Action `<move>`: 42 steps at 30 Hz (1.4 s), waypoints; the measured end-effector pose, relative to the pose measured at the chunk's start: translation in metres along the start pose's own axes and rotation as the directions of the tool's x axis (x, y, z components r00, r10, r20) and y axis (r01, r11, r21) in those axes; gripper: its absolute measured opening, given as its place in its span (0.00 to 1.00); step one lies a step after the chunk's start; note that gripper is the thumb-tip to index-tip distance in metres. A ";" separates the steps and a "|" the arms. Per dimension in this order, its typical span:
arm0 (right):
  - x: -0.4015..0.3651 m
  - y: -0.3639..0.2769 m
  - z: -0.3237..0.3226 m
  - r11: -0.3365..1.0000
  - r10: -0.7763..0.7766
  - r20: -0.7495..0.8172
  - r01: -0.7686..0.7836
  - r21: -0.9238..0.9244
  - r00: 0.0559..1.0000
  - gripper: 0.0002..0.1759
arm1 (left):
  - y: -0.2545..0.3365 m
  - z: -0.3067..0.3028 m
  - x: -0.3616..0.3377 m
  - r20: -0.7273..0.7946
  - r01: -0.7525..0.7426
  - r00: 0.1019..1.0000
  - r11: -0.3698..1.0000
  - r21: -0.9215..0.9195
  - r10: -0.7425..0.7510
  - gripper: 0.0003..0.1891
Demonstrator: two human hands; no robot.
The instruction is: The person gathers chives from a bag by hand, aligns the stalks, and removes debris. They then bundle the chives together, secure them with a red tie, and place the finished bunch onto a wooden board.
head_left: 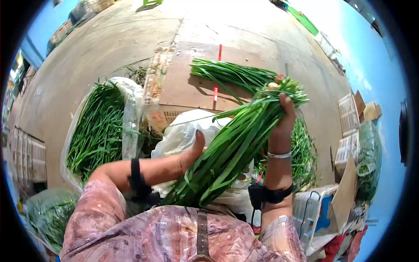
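Note:
A large bunch of garlic chives [231, 153] slants across my front, its pale cut ends at the upper right and its leaf tips towards my lap. Around the stems near the cut ends, my right hand [286, 115] is closed. My left hand [194, 150] cradles the leafy middle from below, thumb raised and apart, most fingers hidden behind the leaves. Beyond, another bunch of chives [235, 73] lies on a brown board [183, 89] marked with red strips. White plastic bags [185, 124] sit beneath the held bunch.
To the left stands a clear plastic bag [133, 98] full of loose greens. More loose chives [303, 153] are piled at the right behind my forearm. White crates [349, 150] and cardboard pieces [345, 196] stand along the right. A green-filled bag [50, 214] is at lower left.

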State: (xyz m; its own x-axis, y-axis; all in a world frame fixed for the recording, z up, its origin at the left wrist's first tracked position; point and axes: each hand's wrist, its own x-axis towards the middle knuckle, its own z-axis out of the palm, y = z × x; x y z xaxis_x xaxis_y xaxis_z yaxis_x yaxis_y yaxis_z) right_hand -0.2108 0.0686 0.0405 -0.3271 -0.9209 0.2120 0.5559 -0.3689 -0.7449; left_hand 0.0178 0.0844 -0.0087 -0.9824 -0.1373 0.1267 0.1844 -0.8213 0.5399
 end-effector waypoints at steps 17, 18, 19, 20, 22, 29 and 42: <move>-0.035 0.024 -0.125 0.989 0.008 -0.322 0.040 0.142 0.947 0.22 | -0.048 -0.006 0.041 -0.560 0.509 0.695 0.859 -0.061 -0.451 0.18; -0.042 0.023 -0.139 0.980 0.018 -0.359 0.054 0.190 0.933 0.23 | -0.043 -0.008 0.046 -0.559 0.536 0.704 0.844 0.014 -0.438 0.17; -0.050 0.020 -0.153 0.969 0.028 -0.392 0.072 0.238 0.919 0.24 | -0.038 -0.010 0.049 -0.561 0.537 0.720 0.840 0.076 -0.409 0.17; -0.063 -0.004 -0.142 0.981 -0.064 -0.290 0.114 0.158 0.955 0.26 | -0.032 -0.013 0.052 -0.549 0.552 0.741 0.817 0.168 -0.387 0.17; -0.080 -0.020 -0.154 0.983 0.002 -0.352 0.064 0.174 0.936 0.27 | -0.020 -0.016 0.058 -0.542 0.536 0.792 0.745 0.396 -0.282 0.18; -0.100 -0.059 -0.147 0.988 -0.089 -0.395 0.131 0.079 0.914 0.20 | 0.029 -0.005 0.084 -0.616 0.642 0.741 0.548 0.536 -0.265 0.11; -0.144 -0.019 -0.225 0.960 0.267 -0.444 -0.278 0.042 0.855 0.10 | 0.027 -0.028 0.009 -0.620 0.666 0.637 0.733 0.141 -0.459 0.23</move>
State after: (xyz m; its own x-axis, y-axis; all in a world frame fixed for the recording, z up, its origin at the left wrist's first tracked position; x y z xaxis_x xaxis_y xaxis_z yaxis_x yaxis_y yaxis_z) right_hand -0.3462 0.2360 -0.1184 -0.4707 -0.8302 -0.2988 0.6567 -0.1035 -0.7470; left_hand 0.0128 0.0456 -0.0166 -0.7285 -0.0534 -0.6830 -0.5146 -0.6155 0.5970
